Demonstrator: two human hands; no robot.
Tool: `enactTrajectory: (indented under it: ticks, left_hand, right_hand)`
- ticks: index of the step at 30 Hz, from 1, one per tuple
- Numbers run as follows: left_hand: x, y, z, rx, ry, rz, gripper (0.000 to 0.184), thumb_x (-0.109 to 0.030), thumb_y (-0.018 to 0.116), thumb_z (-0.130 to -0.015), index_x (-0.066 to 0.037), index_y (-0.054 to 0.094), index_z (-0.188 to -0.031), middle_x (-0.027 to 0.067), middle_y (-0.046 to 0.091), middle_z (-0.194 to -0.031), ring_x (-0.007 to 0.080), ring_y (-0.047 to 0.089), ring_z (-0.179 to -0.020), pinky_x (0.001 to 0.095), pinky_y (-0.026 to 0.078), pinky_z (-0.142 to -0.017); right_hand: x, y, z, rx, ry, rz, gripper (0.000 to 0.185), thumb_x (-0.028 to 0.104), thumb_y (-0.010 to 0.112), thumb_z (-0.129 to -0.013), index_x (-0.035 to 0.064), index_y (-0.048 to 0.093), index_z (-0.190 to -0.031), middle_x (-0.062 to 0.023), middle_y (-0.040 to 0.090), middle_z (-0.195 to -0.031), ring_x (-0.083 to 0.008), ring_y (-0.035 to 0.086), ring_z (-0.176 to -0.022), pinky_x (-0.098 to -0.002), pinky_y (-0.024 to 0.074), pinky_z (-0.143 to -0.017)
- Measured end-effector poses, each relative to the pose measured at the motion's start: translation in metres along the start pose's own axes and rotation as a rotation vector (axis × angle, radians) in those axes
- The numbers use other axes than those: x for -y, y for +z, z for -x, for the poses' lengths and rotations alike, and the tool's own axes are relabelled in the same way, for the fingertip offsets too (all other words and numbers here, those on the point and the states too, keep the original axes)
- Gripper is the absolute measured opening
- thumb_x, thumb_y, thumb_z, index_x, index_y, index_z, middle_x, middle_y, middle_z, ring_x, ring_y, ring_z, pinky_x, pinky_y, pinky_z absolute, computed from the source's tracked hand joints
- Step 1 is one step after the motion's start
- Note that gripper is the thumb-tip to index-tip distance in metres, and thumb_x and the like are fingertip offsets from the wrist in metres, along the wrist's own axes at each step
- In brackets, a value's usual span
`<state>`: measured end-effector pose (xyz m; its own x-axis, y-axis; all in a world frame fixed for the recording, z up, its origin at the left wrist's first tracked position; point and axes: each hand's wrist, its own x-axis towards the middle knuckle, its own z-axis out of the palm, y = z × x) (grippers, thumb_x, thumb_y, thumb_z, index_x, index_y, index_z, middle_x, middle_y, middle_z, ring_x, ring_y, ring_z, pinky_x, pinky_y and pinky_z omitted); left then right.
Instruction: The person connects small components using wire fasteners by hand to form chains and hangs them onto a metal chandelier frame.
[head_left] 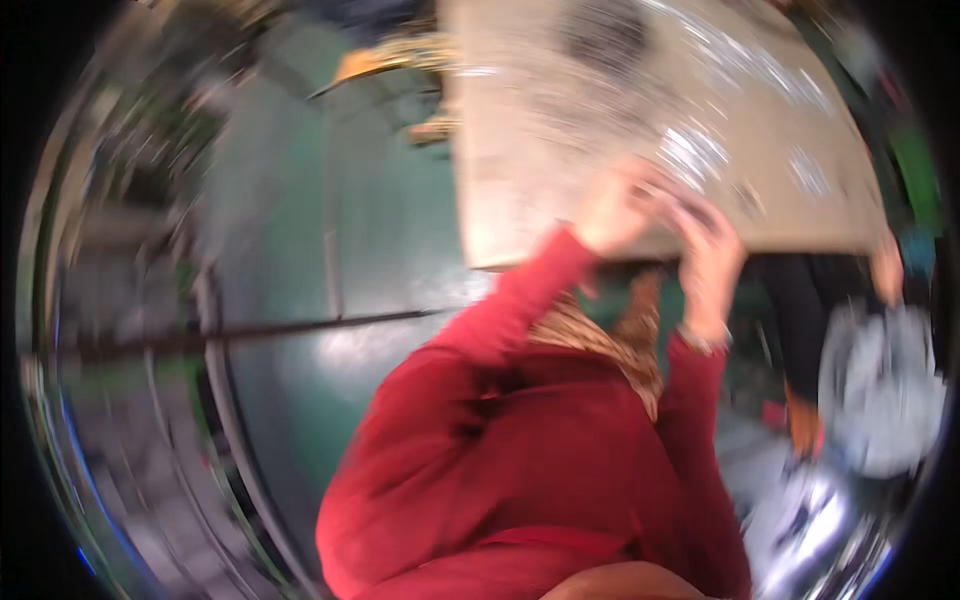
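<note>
"Where did we find the two hands?"

"Over the near edge of the pale tabletop (530,200), where the left hand (612,208) and the right hand (712,262), both out of red sleeves (535,300), were close together."

"And the fingers?"

"Bent, with their tips in a narrow cluster; we could not tell (the whole scene was badly blurred) whether they pinched anything."

"What lay nearest them?"

"A glossy patch (695,155), bright on the tabletop just beyond the fingertips; whether it was clear wrap or mere glare, we could not say. Farther off, we saw a dark patch (605,35) on the same surface."

"Who else did we catch?"

"A second person in light grey clothing (880,390) on the right, one hand (887,270) by the tabletop's near right corner, while green floor (390,200) spread to the left."
</note>
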<state>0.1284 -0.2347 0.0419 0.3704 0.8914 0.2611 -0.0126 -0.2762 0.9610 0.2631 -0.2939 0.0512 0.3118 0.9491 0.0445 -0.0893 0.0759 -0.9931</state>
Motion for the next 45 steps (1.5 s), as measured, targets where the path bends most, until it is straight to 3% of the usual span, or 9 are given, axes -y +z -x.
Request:
enactTrajectory:
  ticks: [1, 7, 23, 26, 28, 31, 36, 39, 45]
  left_hand:
    - [-0.004, -0.001, 0.004, 0.037, 0.123, -0.062, 0.016, -0.004, 0.062, -0.079, -0.001, 0.064, -0.095, 0.0125, 0.059, -0.103, 0.0205, 0.059, -0.097, 0.0309, 0.049, -0.083]
    - [0.013, -0.008, 0.018, 0.041, -0.151, 0.235, 0.009, 0.000, 0.059, -0.085, 0.001, 0.060, -0.093, 0.0025, 0.053, -0.105, 0.0105, 0.053, -0.095, 0.0258, 0.043, -0.087]
    - [0.005, 0.003, 0.031, -0.038, -0.269, 0.439, 0.008, -0.004, 0.056, -0.087, -0.001, 0.060, -0.094, 0.0045, 0.059, -0.096, 0.0126, 0.053, -0.094, 0.0273, 0.042, -0.088]
    - [0.014, 0.010, 0.039, -0.142, -0.288, 0.262, 0.015, -0.015, 0.052, -0.090, -0.005, 0.060, -0.098, 0.0026, 0.061, -0.084, 0.0113, 0.057, -0.076, 0.0252, 0.049, -0.062]
    - [0.019, 0.006, 0.036, -0.115, -0.123, 0.212, 0.012, -0.007, 0.052, -0.089, -0.001, 0.060, -0.096, 0.0045, 0.062, -0.087, 0.0115, 0.057, -0.085, 0.0278, 0.046, -0.082]
    - [0.011, 0.005, 0.037, -0.090, -0.151, 0.299, 0.008, -0.003, 0.053, -0.089, 0.000, 0.057, -0.095, 0.0057, 0.062, -0.091, 0.0125, 0.057, -0.091, 0.0287, 0.044, -0.086]
    - [0.009, 0.004, 0.041, -0.030, -0.138, 0.115, 0.008, -0.004, 0.054, -0.089, -0.001, 0.057, -0.096, 0.0059, 0.063, -0.090, 0.0125, 0.058, -0.091, 0.0280, 0.045, -0.086]
    - [0.013, 0.005, 0.045, -0.056, -0.103, 0.152, 0.008, -0.004, 0.053, -0.089, -0.001, 0.057, -0.096, 0.0058, 0.063, -0.090, 0.0128, 0.058, -0.091, 0.0282, 0.044, -0.086]
    - [0.011, 0.005, 0.047, -0.021, -0.186, 0.192, 0.007, -0.004, 0.053, -0.090, 0.000, 0.056, -0.095, 0.0065, 0.062, -0.092, 0.0136, 0.057, -0.090, 0.0284, 0.044, -0.085]
  right_hand:
    - [0.005, -0.006, 0.004, 0.005, -0.065, 0.042, 0.025, 0.007, 0.063, -0.082, -0.0082, 0.060, -0.101, -0.0128, 0.064, -0.093, -0.0191, 0.063, -0.084, -0.0274, 0.0498, -0.076]
    - [-0.026, -0.001, 0.002, 0.141, 0.032, -0.188, 0.018, -0.002, 0.063, -0.080, -0.0072, 0.062, -0.097, -0.0107, 0.066, -0.087, -0.0146, 0.063, -0.073, -0.0252, 0.0507, -0.072]
    - [-0.030, -0.005, 0.018, 0.149, -0.032, -0.056, 0.021, -0.003, 0.060, -0.082, -0.0068, 0.061, -0.103, -0.0097, 0.064, -0.089, -0.0137, 0.063, -0.076, -0.0248, 0.0514, -0.070]
    - [-0.022, -0.001, 0.020, 0.144, -0.076, -0.002, 0.030, -0.005, 0.059, -0.082, -0.0063, 0.057, -0.111, -0.0074, 0.061, -0.096, -0.0129, 0.061, -0.081, -0.0242, 0.0516, -0.074]
    - [-0.006, -0.004, 0.013, 0.101, 0.025, -0.019, 0.035, -0.005, 0.061, -0.080, -0.0046, 0.056, -0.115, -0.0072, 0.062, -0.091, -0.0125, 0.060, -0.079, -0.0252, 0.0531, -0.072]
    - [-0.031, -0.036, -0.031, 0.018, -0.131, 0.073, 0.023, -0.003, 0.062, -0.079, -0.0033, 0.064, -0.102, -0.0060, 0.063, -0.087, -0.0110, 0.060, -0.071, -0.0227, 0.0498, -0.064]
    - [-0.082, -0.054, -0.128, 0.098, -0.298, 0.681, 0.014, -0.001, 0.065, -0.071, -0.0017, 0.068, -0.085, -0.0165, 0.064, -0.083, -0.0239, 0.063, -0.070, -0.0327, 0.0492, -0.066]
    - [-0.139, -0.076, -0.155, 0.167, -0.625, 0.966, 0.017, -0.002, 0.060, -0.070, 0.0000, 0.064, -0.086, -0.0203, 0.060, -0.083, -0.0348, 0.058, -0.080, -0.0413, 0.0460, -0.073]
    - [-0.124, -0.066, -0.135, 0.165, -0.776, 0.998, 0.012, -0.004, 0.047, -0.074, 0.0001, 0.048, -0.085, -0.0221, 0.051, -0.086, -0.0409, 0.048, -0.086, -0.0474, 0.0410, -0.074]
